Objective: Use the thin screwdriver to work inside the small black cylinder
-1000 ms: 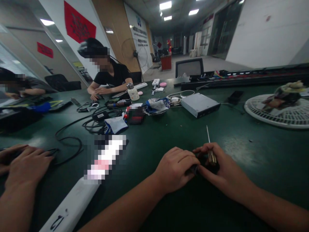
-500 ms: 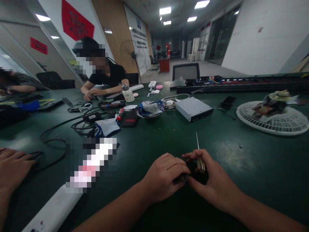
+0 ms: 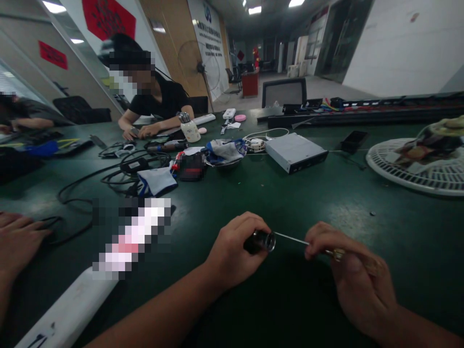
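Left hand (image 3: 234,256) around half-hidden black cylinder (image 3: 259,240)

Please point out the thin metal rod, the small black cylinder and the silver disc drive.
Thin metal rod (image 3: 290,239), head view, mid-shaft.
Small black cylinder (image 3: 261,241), head view, its side.
Silver disc drive (image 3: 294,151), head view, top cover.

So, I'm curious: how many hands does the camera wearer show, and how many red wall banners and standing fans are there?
Camera wearer's hands, left hand and right hand: 2
Red wall banners, large and small: 2
Pedestal fan: 1
Total: 5
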{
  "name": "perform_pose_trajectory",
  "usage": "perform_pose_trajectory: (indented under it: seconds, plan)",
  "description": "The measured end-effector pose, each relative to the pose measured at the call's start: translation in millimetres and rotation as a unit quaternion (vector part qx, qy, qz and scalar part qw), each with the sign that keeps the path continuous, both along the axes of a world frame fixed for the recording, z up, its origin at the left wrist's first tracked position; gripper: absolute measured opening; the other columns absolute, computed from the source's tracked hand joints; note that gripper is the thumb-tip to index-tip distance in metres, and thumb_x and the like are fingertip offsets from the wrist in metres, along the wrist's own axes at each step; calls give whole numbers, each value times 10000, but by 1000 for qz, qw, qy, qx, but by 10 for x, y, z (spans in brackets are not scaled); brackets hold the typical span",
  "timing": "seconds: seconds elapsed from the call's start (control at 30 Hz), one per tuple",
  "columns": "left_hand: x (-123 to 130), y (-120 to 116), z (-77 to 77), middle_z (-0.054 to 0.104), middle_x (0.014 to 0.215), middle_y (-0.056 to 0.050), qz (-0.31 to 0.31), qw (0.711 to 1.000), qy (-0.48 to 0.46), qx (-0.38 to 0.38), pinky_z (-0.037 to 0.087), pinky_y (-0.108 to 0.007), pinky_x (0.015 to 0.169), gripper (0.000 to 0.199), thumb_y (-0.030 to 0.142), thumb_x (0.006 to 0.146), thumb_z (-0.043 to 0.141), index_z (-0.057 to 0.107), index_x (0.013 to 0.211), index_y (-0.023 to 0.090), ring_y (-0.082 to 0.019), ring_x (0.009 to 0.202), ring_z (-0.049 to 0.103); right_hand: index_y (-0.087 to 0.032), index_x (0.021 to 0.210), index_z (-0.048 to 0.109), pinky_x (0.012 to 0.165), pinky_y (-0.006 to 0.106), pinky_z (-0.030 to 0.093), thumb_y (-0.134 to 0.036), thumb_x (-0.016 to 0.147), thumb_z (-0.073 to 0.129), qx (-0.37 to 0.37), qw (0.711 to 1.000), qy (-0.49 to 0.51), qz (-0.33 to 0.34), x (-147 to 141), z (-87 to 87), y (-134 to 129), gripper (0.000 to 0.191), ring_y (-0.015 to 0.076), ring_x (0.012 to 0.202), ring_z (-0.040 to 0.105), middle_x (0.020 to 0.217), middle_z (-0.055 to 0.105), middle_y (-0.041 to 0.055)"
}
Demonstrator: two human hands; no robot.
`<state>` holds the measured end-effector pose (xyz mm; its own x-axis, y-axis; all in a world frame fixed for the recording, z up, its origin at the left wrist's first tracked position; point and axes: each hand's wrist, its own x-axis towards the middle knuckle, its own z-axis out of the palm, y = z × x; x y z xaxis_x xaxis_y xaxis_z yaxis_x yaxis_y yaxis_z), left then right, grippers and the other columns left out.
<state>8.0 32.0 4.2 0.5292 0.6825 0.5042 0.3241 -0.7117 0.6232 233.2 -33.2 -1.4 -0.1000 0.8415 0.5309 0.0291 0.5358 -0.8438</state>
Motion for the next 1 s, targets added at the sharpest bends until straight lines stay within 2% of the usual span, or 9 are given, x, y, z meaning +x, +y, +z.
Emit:
perform_pose_trajectory:
  seconds: [0.13,0.23,0.37,0.53,0.6,0.7,0.77,0.87,1.0]
  plan:
    - [-2,7,-5,654,974,-27,10,1000,-7,-6,517,-282,774,328,-10,731,713,625,985,178,-162,901,636,-252,1044,672,709,405,450,-357,1079,353,4,1000,10,23,10,26,-12,338,244,825,571,849,617,64]
    - [-4,10,-10,648,968,-21,4,1000,-15,-8,514,-268,760,331,-18,729,710,623,981,178,-150,886,634,-246,1047,662,719,408,449,-321,1068,396,1,999,-34,37,-8,31,6,277,241,829,592,868,630,63]
    - [0,11,-5,649,950,-17,3,1000,-26,-2,511,-269,765,307,-10,745,710,618,969,179,-147,876,630,-242,1012,656,720,395,454,-265,1054,436,-11,996,-81,23,-37,32,29,225,227,832,610,880,637,54]
    - [-1,11,-9,649,977,-24,-4,1000,-29,-8,512,-266,773,334,-26,732,718,623,977,181,-150,895,632,-255,1052,666,805,411,491,-239,1057,429,-6,996,-56,65,-34,25,27,237,236,926,642,918,668,47]
    - [-4,12,-15,649,972,-24,-2,999,-30,-10,510,-271,774,335,-28,735,714,621,980,182,-151,891,632,-259,1083,662,815,406,495,-238,1054,441,-7,997,-58,54,-26,16,29,225,237,953,644,960,674,51]
    - [-9,17,-16,652,964,-24,9,999,-27,-19,508,-280,763,317,-6,745,726,628,977,187,-157,882,633,-248,1040,668,761,375,489,-252,1052,457,-24,996,-86,15,-17,9,42,211,217,891,643,949,665,49]
    - [-12,21,-14,652,961,-23,11,999,-25,-25,507,-279,749,313,1,742,735,634,969,191,-158,872,635,-244,993,672,750,370,490,-274,1058,446,-35,995,-89,22,-16,14,51,238,213,859,644,908,666,44]
    - [-16,28,-16,653,961,-23,7,999,-21,-26,509,-284,753,315,-8,737,726,636,962,193,-163,874,638,-254,1001,682,803,380,504,-283,1065,430,-35,997,-60,42,-21,32,58,261,230,929,658,889,691,41]
    - [-20,37,-33,649,976,-32,14,999,-20,-27,511,-294,758,318,1,750,716,630,989,192,-172,884,639,-262,1065,690,787,367,510,-280,1056,458,-41,997,-62,23,-25,38,56,233,224,934,657,980,706,49]
